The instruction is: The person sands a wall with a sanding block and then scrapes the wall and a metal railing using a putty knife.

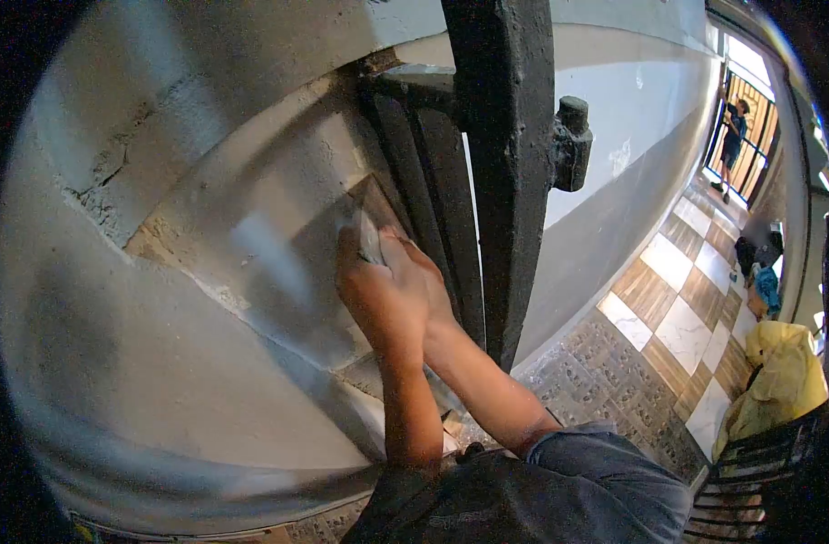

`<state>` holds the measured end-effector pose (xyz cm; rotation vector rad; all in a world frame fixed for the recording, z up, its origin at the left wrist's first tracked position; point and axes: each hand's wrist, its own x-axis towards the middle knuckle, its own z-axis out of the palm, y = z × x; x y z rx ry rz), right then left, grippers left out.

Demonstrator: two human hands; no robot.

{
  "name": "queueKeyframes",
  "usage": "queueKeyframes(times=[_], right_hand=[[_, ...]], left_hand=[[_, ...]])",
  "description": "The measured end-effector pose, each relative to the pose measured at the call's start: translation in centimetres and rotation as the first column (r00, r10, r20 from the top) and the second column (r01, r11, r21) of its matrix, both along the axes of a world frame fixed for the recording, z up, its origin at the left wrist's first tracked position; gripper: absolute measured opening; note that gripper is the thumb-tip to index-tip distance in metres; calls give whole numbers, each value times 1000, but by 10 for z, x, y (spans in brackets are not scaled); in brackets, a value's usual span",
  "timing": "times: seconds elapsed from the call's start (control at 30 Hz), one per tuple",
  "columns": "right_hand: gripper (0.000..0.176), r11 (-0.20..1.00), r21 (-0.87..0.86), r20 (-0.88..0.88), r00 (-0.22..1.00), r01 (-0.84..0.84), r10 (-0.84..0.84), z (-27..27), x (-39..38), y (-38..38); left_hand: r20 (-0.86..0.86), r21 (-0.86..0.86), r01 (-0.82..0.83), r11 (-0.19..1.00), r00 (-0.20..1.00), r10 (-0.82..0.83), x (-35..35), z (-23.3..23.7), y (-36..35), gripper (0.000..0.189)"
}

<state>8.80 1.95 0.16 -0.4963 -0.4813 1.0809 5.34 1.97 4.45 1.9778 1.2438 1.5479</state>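
My left hand (pixel 378 295) is closed around the light-coloured handle of a flat trowel (pixel 369 198), whose blade lies against or very near the wall. My right hand (pixel 421 272) is closed too, pressed up beside the left at the same tool, with part of its grip hidden. Behind the hands is a recessed patch of grey plastered wall (pixel 292 172), bordered by rough, broken edges. Motion blurs the tool and the hands slightly. Just right of them stands a dark metal gate post (pixel 505 163).
A bolt-like hinge (pixel 573 145) juts from the post. Beyond it runs a checkered tile floor (pixel 677 317). A yellow sack (pixel 782 376) lies at the right above a black rack (pixel 750 471). One person (pixel 734 136) stands by the far barred gate.
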Motion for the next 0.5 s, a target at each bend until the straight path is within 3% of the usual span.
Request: queueKeyframes(times=[0.13, 0.2, 0.23, 0.27, 0.3, 0.33, 0.4, 0.43, 0.5], right_hand=[[34, 985, 87, 179, 970, 149, -162, -10, -2, -6], [33, 960, -45, 663, 727, 277, -179, -9, 10, -11], [33, 960, -40, 670, 721, 277, -180, -6, 10, -8], [30, 985, -42, 437, 889, 168, -133, -2, 7, -3], [27, 998, -14, 169, 984, 60, -56, 2, 5, 0], [27, 998, -12, 167, 984, 59, -56, 3, 4, -2], [27, 971, -76, 399, 900, 226, -178, 2, 4, -6], [27, 972, -71, 401, 898, 226, -180, -3, 7, -8], [27, 938, 109, 758, 583, 329, -293, -14, 15, -12]], left_hand=[[52, 49, 3, 999, 999, -5, -4, -18, 3, 34], [64, 239, -19, 971, 998, 4, 4, -25, 8, 37], [74, 241, -22, 970, 997, 5, 4, -22, 8, 37], [62, 162, 12, 987, 998, -23, 2, -17, 10, 33], [48, 81, 47, 996, 998, -51, 1, -12, 10, 33], [46, 83, 47, 995, 998, -50, 0, -13, 10, 33], [25, -4, 58, 998, 998, -58, -2, -20, 10, 38], [28, 1, 57, 998, 998, -57, 1, -23, 9, 38], [124, 294, 15, 956, 991, -53, 10, -23, 2, 39]])
